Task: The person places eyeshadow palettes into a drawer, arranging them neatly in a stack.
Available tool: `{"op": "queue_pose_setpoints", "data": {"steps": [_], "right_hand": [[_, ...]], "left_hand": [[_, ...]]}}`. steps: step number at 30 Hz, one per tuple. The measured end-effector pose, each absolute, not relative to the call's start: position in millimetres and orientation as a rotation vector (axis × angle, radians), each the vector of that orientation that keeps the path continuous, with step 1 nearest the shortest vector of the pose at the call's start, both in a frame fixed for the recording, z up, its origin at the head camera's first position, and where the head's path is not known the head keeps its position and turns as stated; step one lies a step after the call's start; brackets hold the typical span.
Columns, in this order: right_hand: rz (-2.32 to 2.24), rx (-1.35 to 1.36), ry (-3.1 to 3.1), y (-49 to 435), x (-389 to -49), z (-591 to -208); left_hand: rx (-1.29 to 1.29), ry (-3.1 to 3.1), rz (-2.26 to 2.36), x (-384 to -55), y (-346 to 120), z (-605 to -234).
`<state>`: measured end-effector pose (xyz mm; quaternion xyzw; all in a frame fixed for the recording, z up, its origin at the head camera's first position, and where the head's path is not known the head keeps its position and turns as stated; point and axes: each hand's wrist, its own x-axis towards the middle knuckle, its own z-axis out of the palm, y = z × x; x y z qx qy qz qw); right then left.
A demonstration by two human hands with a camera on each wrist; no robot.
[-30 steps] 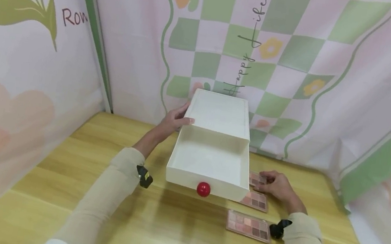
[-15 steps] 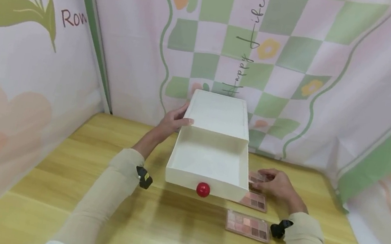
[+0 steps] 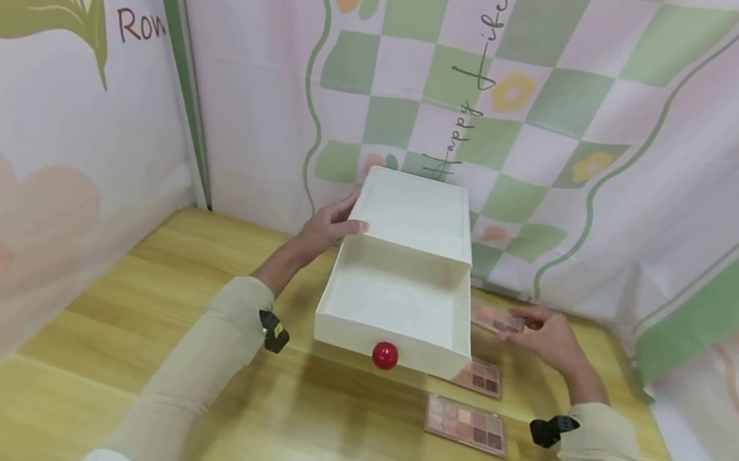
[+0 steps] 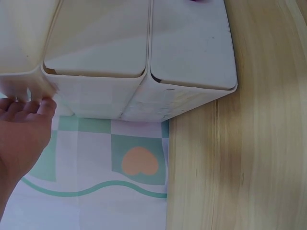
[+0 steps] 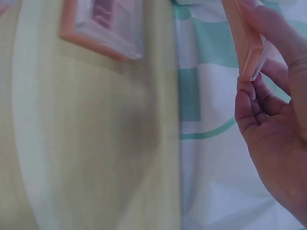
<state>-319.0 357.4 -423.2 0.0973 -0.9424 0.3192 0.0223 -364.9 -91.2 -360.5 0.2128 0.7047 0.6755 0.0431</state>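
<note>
The right hand (image 3: 555, 342) is pinching a palette (image 3: 490, 319) by one end, just right of the open drawer (image 3: 346, 333). The palette is showing a slim peach-pink case, a clear edge and pink-to-brown pans. A second palette (image 3: 485, 378) and a third palette (image 3: 466, 424) are lying nearer on the table (image 3: 243, 425). The left hand (image 3: 324, 230) is gripping the white cabinet (image 3: 414, 213), its thumb resting on top.

back curtain (image 3: 406, 70) — green-white checks | left cloth (image 3: 39, 105) — florals | wooden tabletop (image 3: 76, 347)
</note>
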Motion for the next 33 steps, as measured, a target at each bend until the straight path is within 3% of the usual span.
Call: {"op": "queue_pose_setpoints", "data": {"steps": [33], "right_hand": [[0.978,0.394,-2.720,356,-283,-335]], "left_hand": [[0.668,2.147,2.072,-363,-89,-360]]}}
